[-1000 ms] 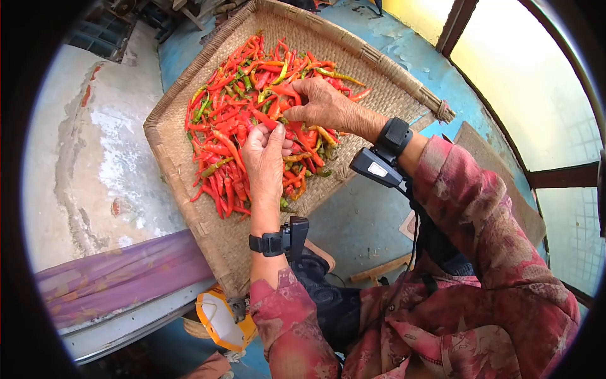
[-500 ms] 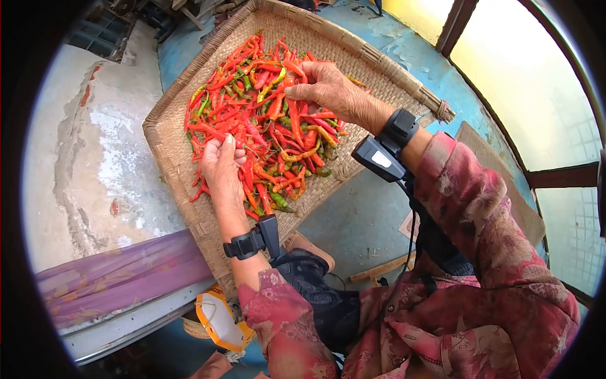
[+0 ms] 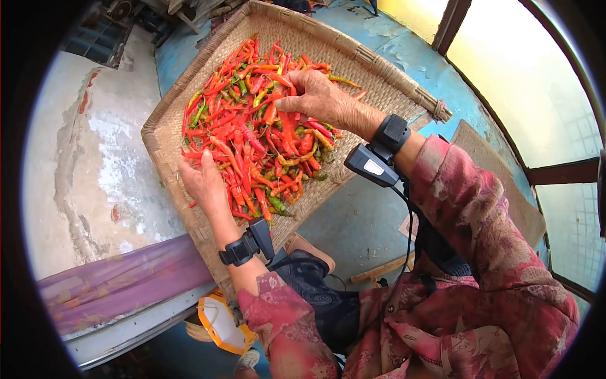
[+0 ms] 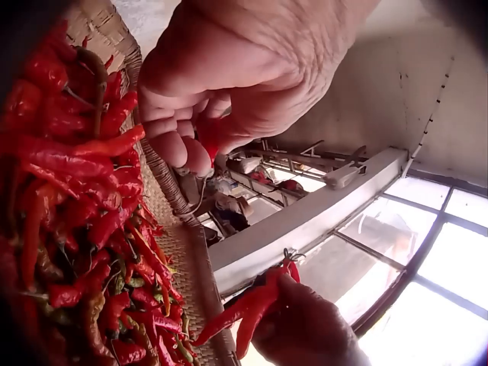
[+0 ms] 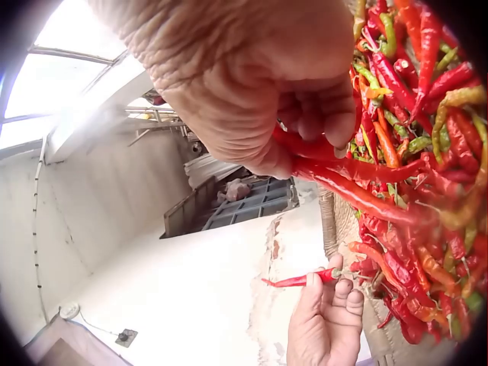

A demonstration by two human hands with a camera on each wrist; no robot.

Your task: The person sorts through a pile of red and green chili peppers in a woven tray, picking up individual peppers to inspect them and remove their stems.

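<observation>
My left hand (image 3: 207, 187) is over the near left side of the chili pile. Between its thumb and fingers it pinches one red chili pepper (image 5: 301, 280), whose thin tip points outward in the right wrist view. Above the middle of the heap my right hand (image 3: 319, 101) holds several long red chili peppers (image 5: 358, 194), which hang from its thumb and fingers; the left wrist view shows these hanging chilies (image 4: 255, 311) too. Beneath both hands lies a heap of chili peppers (image 3: 233, 126), mostly red, with some green, yellow and orange ones, on a woven tray (image 3: 167, 126).
A thick bound rim (image 3: 372, 54) edges the tray. To the left stands a worn plaster wall (image 3: 120, 145) above a purple cloth (image 3: 126, 275). An orange-and-white object (image 3: 224, 325) is below the tray's near corner. Framed windows (image 3: 524, 69) line the right side.
My left hand has moved away from the right hand, left and slightly toward me. The right hand stays over the pile, with chilies hanging from it.
</observation>
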